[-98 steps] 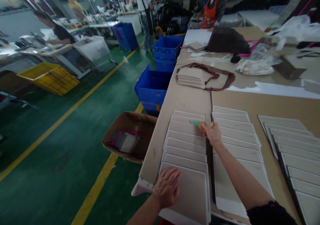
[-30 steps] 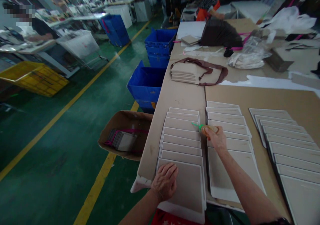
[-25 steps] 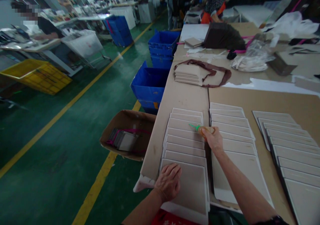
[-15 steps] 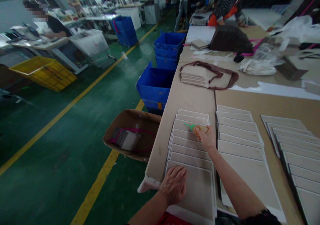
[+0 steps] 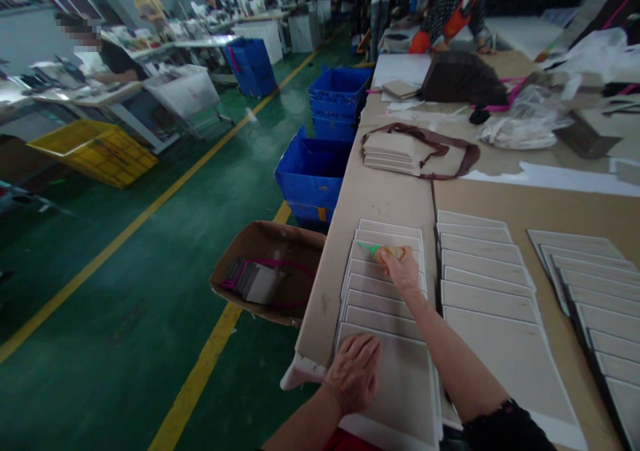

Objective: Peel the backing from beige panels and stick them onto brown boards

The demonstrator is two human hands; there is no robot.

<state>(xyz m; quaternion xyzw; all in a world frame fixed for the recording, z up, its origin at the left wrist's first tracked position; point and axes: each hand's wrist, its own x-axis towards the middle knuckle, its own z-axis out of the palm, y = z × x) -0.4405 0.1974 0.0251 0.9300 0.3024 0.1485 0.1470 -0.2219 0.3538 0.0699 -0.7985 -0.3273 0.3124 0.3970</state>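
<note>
The right hand (image 5: pixel 403 274), fingers clamped on the green-tipped bottle (image 5: pixel 386 252), has slid left from the gap between rows onto the far boards of the left row (image 5: pixel 380 297), so its nozzle now points across that row. The left hand (image 5: pixel 356 373) stays flat on the nearest board, fingers slightly apart. There is one bottle and three rows of overlapped boards on the table (image 5: pixel 385 194): about seven at left, six in the middle row (image 5: pixel 480 277), and eight showing in the right row (image 5: pixel 590 284).
</note>
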